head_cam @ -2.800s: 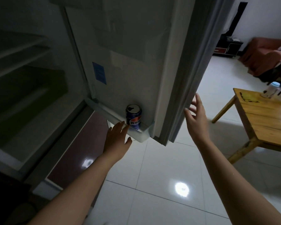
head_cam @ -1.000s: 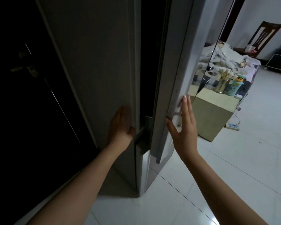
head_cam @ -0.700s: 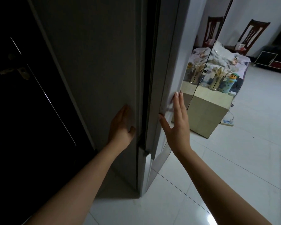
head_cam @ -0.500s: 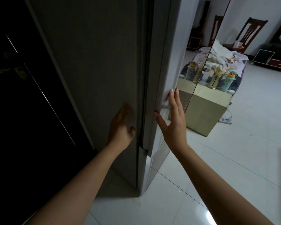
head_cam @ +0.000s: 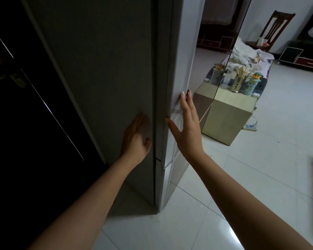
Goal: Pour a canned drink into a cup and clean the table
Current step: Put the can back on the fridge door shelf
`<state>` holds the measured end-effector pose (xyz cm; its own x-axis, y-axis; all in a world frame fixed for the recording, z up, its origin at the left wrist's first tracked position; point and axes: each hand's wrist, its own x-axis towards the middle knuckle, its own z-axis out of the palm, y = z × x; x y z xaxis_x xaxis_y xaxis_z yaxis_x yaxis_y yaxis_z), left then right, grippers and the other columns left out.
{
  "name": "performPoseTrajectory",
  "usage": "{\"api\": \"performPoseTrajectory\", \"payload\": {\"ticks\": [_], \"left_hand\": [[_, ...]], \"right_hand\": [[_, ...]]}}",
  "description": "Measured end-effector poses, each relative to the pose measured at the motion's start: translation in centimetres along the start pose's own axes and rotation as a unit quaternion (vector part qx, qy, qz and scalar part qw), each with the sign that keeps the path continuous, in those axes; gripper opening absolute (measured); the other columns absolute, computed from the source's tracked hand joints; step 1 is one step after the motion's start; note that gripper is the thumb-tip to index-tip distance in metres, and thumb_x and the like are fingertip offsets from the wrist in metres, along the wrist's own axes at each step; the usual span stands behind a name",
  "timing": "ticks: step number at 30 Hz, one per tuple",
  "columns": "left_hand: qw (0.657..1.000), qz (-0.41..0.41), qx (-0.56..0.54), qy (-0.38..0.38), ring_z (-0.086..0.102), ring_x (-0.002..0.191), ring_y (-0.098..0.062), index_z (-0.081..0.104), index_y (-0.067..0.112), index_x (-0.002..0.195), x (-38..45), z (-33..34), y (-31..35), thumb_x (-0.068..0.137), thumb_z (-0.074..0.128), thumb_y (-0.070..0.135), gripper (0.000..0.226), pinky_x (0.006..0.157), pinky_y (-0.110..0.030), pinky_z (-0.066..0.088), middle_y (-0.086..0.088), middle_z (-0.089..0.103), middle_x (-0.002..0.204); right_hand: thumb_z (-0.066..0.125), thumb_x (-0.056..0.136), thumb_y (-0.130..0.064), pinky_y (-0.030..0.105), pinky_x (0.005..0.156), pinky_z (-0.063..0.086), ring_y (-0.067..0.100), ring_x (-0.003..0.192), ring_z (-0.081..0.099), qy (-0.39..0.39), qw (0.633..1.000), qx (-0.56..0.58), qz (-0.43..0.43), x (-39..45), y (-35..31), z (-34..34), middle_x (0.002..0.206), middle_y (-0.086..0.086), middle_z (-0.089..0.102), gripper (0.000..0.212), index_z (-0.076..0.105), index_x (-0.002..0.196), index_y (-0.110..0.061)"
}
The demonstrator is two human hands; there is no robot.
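Observation:
A tall grey fridge [head_cam: 101,73] fills the middle of the view, its door [head_cam: 181,51] pressed flush against the body. My left hand [head_cam: 135,138] lies flat on the fridge's side wall, fingers apart, holding nothing. My right hand [head_cam: 187,130] rests flat on the glossy door front, fingers spread, empty too. No can and no cup is in view.
A dark door with a lever handle [head_cam: 9,76] stands at the left. A beige cabinet [head_cam: 229,112] right of the fridge carries a holder of chopsticks [head_cam: 238,83] and a cartoon bottle [head_cam: 253,83]. A power strip [head_cam: 249,127] lies on the white tiled floor. A chair [head_cam: 276,26] stands far back.
The fridge door, wide open with a can on its shelf 2.8 s ago, has swung shut under my right hand. My left hand left the can shelf and lies on the fridge's side.

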<state>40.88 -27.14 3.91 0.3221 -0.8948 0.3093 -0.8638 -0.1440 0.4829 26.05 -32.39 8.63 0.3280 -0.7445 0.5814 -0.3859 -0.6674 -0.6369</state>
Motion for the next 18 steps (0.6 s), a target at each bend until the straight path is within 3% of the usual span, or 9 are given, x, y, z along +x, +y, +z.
{"api": "performPoseTrajectory", "payload": {"ticks": [5, 7, 11, 18], "left_hand": [[0.999, 0.024, 0.015, -0.035, 0.016, 0.142, -0.017, 0.018, 0.021, 0.146, -0.9, -0.6, 0.2, 0.088, 0.056, 0.022, 0.07, 0.112, -0.027, 0.017, -0.001, 0.017, 0.155], [0.998, 0.025, 0.026, -0.055, 0.017, 0.142, -0.019, 0.02, 0.019, 0.145, -1.5, -0.8, 0.4, 0.089, 0.055, 0.023, 0.066, 0.114, -0.03, 0.019, -0.003, 0.019, 0.154], [0.995, 0.022, 0.04, -0.093, 0.02, 0.14, -0.021, 0.026, 0.018, 0.143, -3.3, -0.5, 1.3, 0.09, 0.053, 0.026, 0.061, 0.113, -0.034, 0.018, -0.005, 0.025, 0.151], [0.983, 0.073, 0.087, -0.147, 0.023, 0.138, -0.021, 0.029, 0.015, 0.142, -6.7, 1.7, 5.5, 0.092, 0.047, 0.032, 0.055, 0.114, -0.036, 0.015, -0.007, 0.03, 0.148]], "right_hand": [[0.061, 0.086, -0.02, 0.035, 0.112, 0.019, 0.014, 0.14, 0.013, -0.011, 1.0, -0.018, -0.012, 0.0, 0.0, -0.8, 0.155, 0.001, 0.009, 0.077, 0.009, 0.143, -0.026], [0.06, 0.087, -0.018, 0.03, 0.11, 0.022, 0.01, 0.136, 0.019, -0.009, 0.999, -0.036, -0.018, -0.2, 0.3, -1.6, 0.153, 0.002, 0.019, 0.071, 0.018, 0.144, -0.02], [0.054, 0.088, -0.024, 0.031, 0.103, 0.037, 0.022, 0.124, 0.045, -0.003, 0.996, -0.092, -0.022, -2.0, 1.5, -4.1, 0.135, 0.01, 0.05, 0.053, 0.039, 0.137, -0.011], [0.061, 0.087, -0.02, 0.034, 0.099, 0.038, 0.029, 0.121, 0.047, -0.029, 0.979, -0.202, 0.016, -8.2, 4.3, -11.5, 0.131, 0.011, 0.053, 0.05, 0.044, 0.133, -0.01]]}}
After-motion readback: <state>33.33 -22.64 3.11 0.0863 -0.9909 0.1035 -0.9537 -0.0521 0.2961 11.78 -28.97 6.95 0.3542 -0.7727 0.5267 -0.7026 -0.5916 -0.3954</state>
